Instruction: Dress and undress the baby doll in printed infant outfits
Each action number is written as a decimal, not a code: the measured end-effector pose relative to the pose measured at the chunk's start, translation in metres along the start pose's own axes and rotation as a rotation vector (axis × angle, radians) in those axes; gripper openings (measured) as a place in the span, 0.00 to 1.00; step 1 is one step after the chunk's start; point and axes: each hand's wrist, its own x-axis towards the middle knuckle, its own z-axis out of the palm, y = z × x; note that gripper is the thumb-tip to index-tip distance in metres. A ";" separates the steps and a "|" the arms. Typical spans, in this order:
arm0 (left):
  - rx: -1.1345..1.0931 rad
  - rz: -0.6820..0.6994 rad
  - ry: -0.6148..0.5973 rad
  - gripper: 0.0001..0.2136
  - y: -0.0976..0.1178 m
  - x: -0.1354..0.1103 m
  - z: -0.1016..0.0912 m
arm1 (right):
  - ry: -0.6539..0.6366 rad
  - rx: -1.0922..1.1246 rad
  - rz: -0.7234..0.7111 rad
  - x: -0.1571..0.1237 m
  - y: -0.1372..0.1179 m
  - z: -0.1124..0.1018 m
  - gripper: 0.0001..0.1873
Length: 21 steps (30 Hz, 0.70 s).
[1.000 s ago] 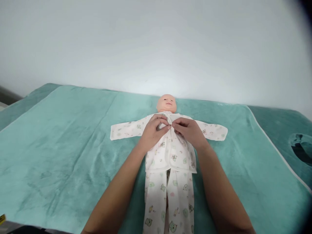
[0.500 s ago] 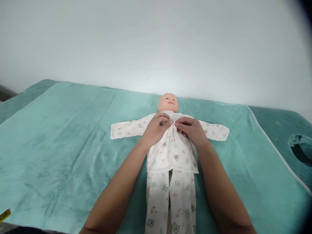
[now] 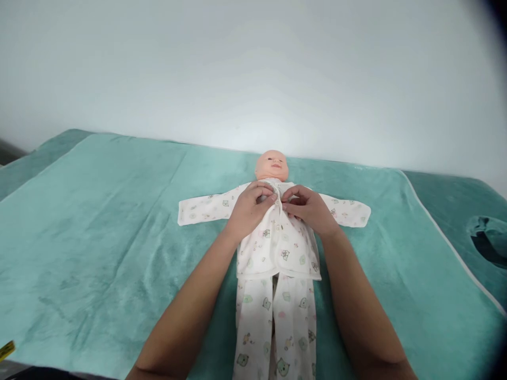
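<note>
A baby doll point(image 3: 271, 164) lies on its back, dressed in a white printed shirt point(image 3: 273, 253) and matching trousers point(image 3: 293, 316). Both sleeves stretch out sideways. At the upper chest, my left hand point(image 3: 253, 207) pinches one front edge of the shirt between thumb and fingers. Just across the front opening, my right hand point(image 3: 309, 208) is closed on the other front edge, its fingers curled. The fingertips of the two hands are close together near the neckline. Any fastener between them is too small to make out.
A green blanket point(image 3: 99, 237) covers the surface under the doll, with a white wall point(image 3: 237, 68) behind. A dark curved object point(image 3: 489, 243) lies at the right edge. A yellow strip point(image 3: 7, 350) shows at the lower left.
The fingertips have drawn slightly apart, and the right fingers have shifted along the shirt's front edge. The front edges now meet more smoothly below the hands.
</note>
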 end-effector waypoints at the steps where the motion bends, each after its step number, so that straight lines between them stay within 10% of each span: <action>1: 0.003 0.006 -0.016 0.05 0.000 0.000 -0.002 | -0.003 -0.018 -0.005 0.000 0.000 0.000 0.14; 21: -0.120 -0.074 -0.086 0.08 -0.003 0.000 -0.004 | 0.050 -0.195 -0.090 -0.002 -0.006 0.007 0.10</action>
